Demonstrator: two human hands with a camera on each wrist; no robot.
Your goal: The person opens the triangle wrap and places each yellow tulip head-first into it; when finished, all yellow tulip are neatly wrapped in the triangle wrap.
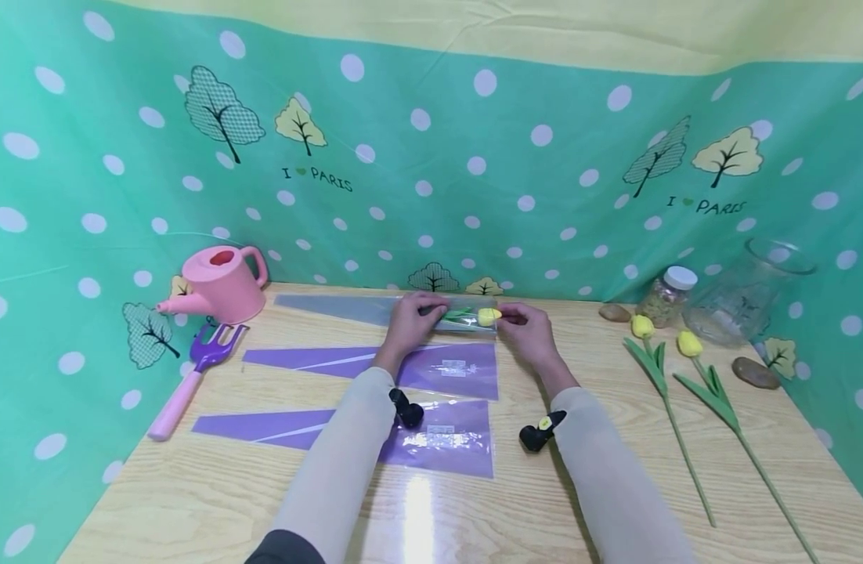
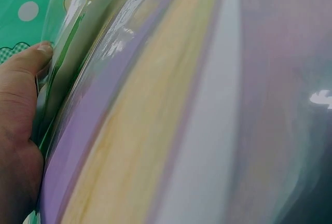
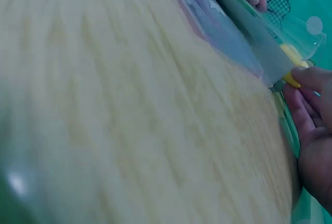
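At the far middle of the wooden table (image 1: 192,501) lies a clear cone-shaped flower sleeve (image 1: 347,308) with a yellow artificial tulip (image 1: 486,316) partly inside it, bloom at the sleeve's wide end. My left hand (image 1: 412,317) holds the sleeve near its wide mouth, thumb (image 2: 32,58) on the plastic (image 2: 88,47). My right hand (image 1: 526,327) pinches the tulip bloom (image 3: 291,60) at the sleeve's opening (image 3: 259,37). Green leaves show through the plastic between the hands.
Two purple flower sleeves (image 1: 431,366) (image 1: 417,435) lie nearer me. A pink watering can (image 1: 220,283) and purple garden fork (image 1: 199,368) stand at the left. Two more yellow tulips (image 1: 660,384) (image 1: 720,403), a glass vase (image 1: 745,294), a jar (image 1: 667,296) and stones (image 1: 756,372) are at the right.
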